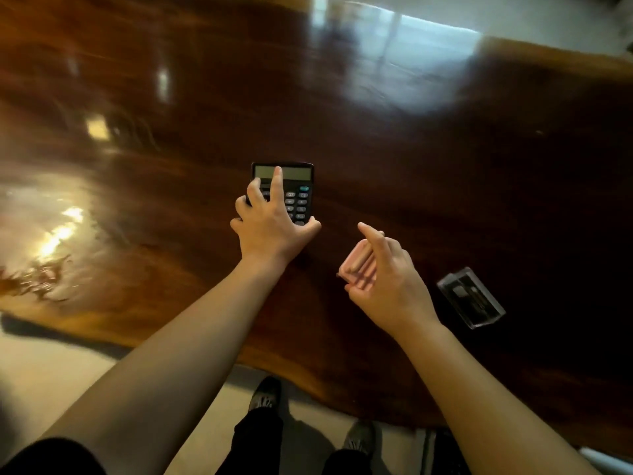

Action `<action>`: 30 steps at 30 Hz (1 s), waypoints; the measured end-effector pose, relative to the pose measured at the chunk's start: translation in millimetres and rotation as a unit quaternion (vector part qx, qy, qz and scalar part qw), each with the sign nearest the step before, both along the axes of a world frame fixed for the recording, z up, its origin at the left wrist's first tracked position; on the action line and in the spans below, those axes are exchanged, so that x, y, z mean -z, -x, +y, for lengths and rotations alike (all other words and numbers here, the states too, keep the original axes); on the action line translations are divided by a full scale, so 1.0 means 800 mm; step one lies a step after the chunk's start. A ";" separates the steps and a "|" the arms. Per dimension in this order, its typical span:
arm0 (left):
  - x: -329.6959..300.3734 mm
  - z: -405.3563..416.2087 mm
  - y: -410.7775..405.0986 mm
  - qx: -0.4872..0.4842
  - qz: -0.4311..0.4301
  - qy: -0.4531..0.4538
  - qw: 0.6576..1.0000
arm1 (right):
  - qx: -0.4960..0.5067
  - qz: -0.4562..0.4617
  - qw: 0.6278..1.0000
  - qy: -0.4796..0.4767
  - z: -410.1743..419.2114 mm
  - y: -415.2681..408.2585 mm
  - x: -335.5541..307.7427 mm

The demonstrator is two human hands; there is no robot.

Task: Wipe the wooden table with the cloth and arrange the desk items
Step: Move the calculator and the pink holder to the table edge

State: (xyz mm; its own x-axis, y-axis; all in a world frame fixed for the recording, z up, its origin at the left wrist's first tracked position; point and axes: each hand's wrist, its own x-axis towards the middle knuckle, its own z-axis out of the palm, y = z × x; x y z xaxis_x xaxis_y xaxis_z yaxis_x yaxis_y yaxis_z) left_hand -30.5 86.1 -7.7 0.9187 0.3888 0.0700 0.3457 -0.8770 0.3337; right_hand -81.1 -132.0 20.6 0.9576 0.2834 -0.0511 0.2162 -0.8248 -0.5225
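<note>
The left hand (270, 231), fingers splayed, is clamping the calculator (298, 197), seemingly to straighten it, while the right hand (390, 279) beside it is cupping a pink case (356, 270) (likely placed next).

Wide open tabletop (445, 166) beyond the calculator (301, 188) — clear plastic box (471, 298) off right

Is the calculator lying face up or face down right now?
Face up. The calculator shows its display and keys, gripped by the left hand.
</note>
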 end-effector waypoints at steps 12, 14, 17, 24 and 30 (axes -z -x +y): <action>-0.013 0.239 0.119 -0.161 -0.056 -0.022 0.985 | -0.153 -0.002 0.988 -0.006 0.241 -0.018 -0.012; -0.009 0.274 0.141 -0.193 -0.050 -0.024 0.980 | -0.175 0.002 0.985 -0.008 0.284 -0.015 -0.012; -0.002 0.318 0.170 -0.240 -0.047 -0.032 0.969 | -0.206 -0.001 0.978 -0.006 0.338 -0.007 -0.008; 0.021 0.383 0.227 -0.295 -0.023 -0.007 0.955 | -0.255 -0.001 0.967 0.007 0.440 0.023 0.015; 0.051 0.399 0.244 -0.283 -0.004 -0.012 0.959 | -0.265 0.013 0.964 0.022 0.490 0.044 0.046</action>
State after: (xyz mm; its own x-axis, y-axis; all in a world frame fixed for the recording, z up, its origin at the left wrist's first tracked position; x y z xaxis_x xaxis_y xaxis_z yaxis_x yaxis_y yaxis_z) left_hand -226.0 405.5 -48.4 0.5600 0.8234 0.0918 0.7662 -0.5569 0.3206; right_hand -116.2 259.9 -15.9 0.6769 0.7299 -0.0958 0.6009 -0.6230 -0.5007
